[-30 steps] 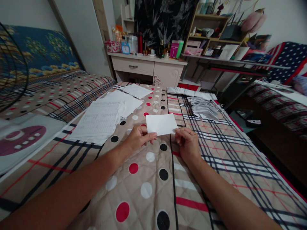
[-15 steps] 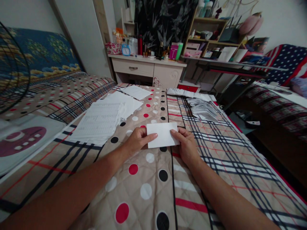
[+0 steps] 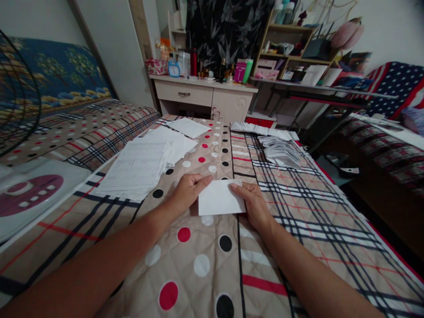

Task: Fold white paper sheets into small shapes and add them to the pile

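A small white rectangle of folded paper (image 3: 220, 199) is held between both hands, just above the patterned bedspread (image 3: 202, 265). My left hand (image 3: 188, 190) pinches its upper left corner, thumb on top. On the opposite side, my right hand (image 3: 253, 201) grips the right edge with the thumb pressed on the upper face. Fingers beneath the paper are mostly hidden. To the left lies a spread of printed sheets (image 3: 132, 168), with blank white sheets (image 3: 175, 143) partly under them. A pile of folded papers (image 3: 280, 151) rests at the far right of the bed.
A long white wrapped bundle (image 3: 263, 130) lies behind the folded pile. At the left edge stand a white panel with a purple oval (image 3: 33, 194) and a dark wire fan guard (image 3: 39, 88). Beyond the bed are a cream dresser (image 3: 198, 92) and a desk (image 3: 331, 88).
The folded paper has shifted slightly toward me and shows more of its face. My left thumb has moved from its middle left side up to the top corner.
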Demonstrator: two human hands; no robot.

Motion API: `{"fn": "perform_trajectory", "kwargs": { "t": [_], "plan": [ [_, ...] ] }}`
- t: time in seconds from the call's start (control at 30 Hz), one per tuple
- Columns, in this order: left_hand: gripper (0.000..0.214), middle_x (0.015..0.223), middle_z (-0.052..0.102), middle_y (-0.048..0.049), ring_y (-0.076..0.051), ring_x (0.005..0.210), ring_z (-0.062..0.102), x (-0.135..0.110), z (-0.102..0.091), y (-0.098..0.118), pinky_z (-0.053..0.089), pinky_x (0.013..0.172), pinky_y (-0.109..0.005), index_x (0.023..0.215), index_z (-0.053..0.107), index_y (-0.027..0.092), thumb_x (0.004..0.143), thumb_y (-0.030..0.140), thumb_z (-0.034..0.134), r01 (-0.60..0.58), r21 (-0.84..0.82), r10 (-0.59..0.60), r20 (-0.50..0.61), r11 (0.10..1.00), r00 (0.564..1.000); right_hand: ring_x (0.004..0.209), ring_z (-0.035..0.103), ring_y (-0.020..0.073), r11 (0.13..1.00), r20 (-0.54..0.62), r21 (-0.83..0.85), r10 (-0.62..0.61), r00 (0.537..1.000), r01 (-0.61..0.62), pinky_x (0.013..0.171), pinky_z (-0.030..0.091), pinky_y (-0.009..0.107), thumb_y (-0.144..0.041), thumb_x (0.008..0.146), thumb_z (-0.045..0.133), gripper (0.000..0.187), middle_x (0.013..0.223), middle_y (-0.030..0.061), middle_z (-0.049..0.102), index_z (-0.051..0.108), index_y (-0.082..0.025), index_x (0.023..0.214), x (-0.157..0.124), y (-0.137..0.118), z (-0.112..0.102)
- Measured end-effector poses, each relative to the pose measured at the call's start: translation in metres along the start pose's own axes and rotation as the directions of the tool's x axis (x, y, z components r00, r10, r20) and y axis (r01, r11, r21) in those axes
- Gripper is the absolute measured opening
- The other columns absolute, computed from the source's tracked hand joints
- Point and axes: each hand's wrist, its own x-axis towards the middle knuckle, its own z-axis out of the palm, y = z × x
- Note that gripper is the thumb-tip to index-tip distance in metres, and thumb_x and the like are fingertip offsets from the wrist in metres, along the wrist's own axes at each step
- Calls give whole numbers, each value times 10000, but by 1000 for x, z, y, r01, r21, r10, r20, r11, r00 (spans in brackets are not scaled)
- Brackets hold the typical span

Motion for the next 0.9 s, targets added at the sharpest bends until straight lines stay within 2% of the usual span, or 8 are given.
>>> {"fn": "perform_trajectory", "kwargs": {
  "t": [0.23, 0.37, 0.43, 0.5, 0.6, 0.77, 0.83, 0.9],
  "plan": [
    [543, 466, 453, 29, -76, 440, 375, 4, -3, -2, 260, 432, -222, 503, 467, 164, 804, 603, 572, -60, 16, 62, -166, 998, 984, 473, 509, 100, 998, 11, -32, -46, 999, 46, 445, 354, 204, -416, 708, 756, 297, 581, 22, 650, 710, -124, 687, 0, 4, -1],
    [545, 424, 339, 62, -58, 393, 284, 7, -13, -8, 211, 412, -216, 516, 387, 183, 835, 592, 553, -102, -160, 44, -333, 982, 942, 498, 534, 118, 987, -184, 19, -156, 971, 162, 454, 393, 222, -417, 713, 751, 278, 628, 24, 671, 700, -143, 717, 8, 4, -10],
    [527, 478, 429, 43, -60, 408, 344, 5, -14, -8, 239, 413, -207, 585, 450, 177, 850, 630, 503, -115, -235, 45, -282, 965, 958, 479, 508, 110, 974, -276, 9, -216, 937, 228, 427, 372, 218, -434, 729, 739, 281, 618, 10, 656, 681, -159, 719, 11, 3, -15],
    [544, 629, 591, -13, -79, 469, 462, 0, -11, -4, 308, 431, -204, 776, 580, 158, 838, 686, 462, -100, -241, 83, -80, 965, 993, 410, 417, 87, 968, -302, -49, -250, 920, 247, 367, 286, 209, -474, 752, 714, 328, 521, -22, 578, 635, -169, 661, 12, 3, -15],
    [545, 775, 668, -55, -95, 536, 538, -7, 2, 4, 398, 484, -207, 976, 618, 136, 747, 630, 643, -82, -184, 115, 176, 979, 978, 376, 356, 72, 958, -265, -159, -276, 924, 240, 348, 226, 209, -511, 767, 692, 377, 464, -36, 523, 623, -164, 638, 6, 4, -6],
    [417, 485, 549, -7, -85, 420, 463, -12, 14, 9, 371, 445, -215, 613, 574, 144, 775, 522, 641, 13, -33, -8, 160, 999, 987, 564, 562, 122, 961, -78, -153, -245, 966, 231, 507, 431, 232, -398, 655, 819, 321, 716, 27, 689, 697, -143, 808, -1, 6, 8],
    [405, 427, 495, 14, -74, 383, 415, -12, 13, 8, 338, 422, -216, 564, 554, 151, 767, 489, 647, 13, 7, -14, 151, 1000, 988, 512, 515, 98, 959, -127, -135, -265, 956, 248, 471, 400, 213, -408, 672, 807, 304, 620, 1, 636, 663, -146, 730, 3, 5, 4],
    [366, 431, 495, 25, -68, 372, 391, -11, 10, 5, 321, 408, -217, 593, 569, 148, 736, 469, 674, 29, -11, -27, 99, 1000, 995, 400, 357, 52, 948, -265, -105, -317, 911, 299, 383, 276, 184, -451, 720, 761, 356, 452, -62, 459, 586, -158, 618, 8, 2, -6]
  ]
}}
